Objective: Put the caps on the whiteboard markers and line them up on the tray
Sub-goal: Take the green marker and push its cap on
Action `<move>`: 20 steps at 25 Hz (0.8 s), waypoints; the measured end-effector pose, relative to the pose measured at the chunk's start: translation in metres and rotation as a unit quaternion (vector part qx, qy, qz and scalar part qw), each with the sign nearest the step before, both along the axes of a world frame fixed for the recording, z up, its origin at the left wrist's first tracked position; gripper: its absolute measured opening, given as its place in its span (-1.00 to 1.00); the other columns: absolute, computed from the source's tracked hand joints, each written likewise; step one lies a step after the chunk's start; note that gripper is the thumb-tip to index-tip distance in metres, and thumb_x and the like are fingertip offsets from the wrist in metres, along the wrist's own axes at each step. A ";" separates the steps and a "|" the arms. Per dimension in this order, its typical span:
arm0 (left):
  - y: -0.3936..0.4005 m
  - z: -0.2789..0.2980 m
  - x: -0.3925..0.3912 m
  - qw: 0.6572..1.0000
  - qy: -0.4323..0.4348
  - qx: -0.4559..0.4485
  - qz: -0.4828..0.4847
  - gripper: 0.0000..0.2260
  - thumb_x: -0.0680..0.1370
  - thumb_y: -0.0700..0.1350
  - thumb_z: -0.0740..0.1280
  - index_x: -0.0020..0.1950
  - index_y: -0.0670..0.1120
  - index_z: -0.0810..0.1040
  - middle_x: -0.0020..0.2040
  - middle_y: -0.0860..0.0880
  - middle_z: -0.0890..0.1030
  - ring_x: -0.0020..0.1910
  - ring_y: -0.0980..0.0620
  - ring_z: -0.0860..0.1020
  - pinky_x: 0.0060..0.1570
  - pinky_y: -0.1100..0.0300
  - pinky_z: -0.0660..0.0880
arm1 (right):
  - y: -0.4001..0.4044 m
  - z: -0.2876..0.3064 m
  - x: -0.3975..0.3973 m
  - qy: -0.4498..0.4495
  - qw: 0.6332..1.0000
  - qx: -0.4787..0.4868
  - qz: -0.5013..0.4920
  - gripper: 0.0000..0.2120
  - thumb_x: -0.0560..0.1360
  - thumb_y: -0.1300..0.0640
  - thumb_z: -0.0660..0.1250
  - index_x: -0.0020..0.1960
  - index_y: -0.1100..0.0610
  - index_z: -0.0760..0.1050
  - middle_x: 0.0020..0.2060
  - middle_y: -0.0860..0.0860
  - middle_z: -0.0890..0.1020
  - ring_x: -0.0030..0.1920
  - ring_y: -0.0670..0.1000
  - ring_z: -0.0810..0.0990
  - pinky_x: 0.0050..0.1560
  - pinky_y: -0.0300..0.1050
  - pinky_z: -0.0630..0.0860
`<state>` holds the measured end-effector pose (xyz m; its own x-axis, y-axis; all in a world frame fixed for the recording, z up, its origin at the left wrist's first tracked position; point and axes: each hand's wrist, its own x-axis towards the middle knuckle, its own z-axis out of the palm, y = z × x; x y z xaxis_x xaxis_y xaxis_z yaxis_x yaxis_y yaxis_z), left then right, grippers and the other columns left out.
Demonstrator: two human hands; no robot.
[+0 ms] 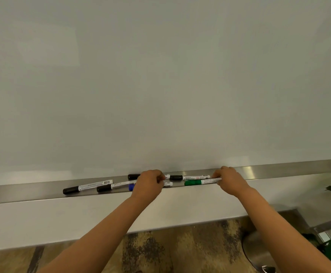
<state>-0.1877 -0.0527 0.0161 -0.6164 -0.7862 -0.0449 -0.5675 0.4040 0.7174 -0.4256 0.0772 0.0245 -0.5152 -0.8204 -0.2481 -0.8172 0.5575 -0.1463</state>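
On the metal tray [42, 191] under the whiteboard [160, 75], you have both hands among the markers, and as far as I can judge the capping is almost finished. Your left hand [149, 184] has its fingers curled around the blue marker [131, 187], whose cap shows at 9 o'clock from the hand; its other end comes out at 3 o'clock. Your right hand [230, 179] pinches the tail end of the green marker [200, 182], which lies along the front lip of the tray with its green cap on. Four black-capped markers are also on the tray: one far at 9 o'clock [85, 187], one beside it [114, 186] touching your left hand, one behind that hand [134, 176], and one between your hands [189, 177]. Every cap I can see is in place. What remains is the lining up, because the two left markers lie tilted and the others overlap in two rows.
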 end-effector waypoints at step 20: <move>0.057 -0.018 -0.117 0.959 -0.166 -0.163 -0.162 -0.82 0.58 -0.16 0.17 0.09 -0.19 0.49 0.08 -0.16 0.56 0.07 -0.13 0.51 -0.11 0.08 0.42 | 0.062 0.000 -0.048 -0.194 0.908 -0.298 -0.220 -0.86 0.55 0.19 0.23 0.10 0.10 0.46 -0.20 -0.05 0.52 -0.24 -0.12 0.47 -0.30 -0.33 0.36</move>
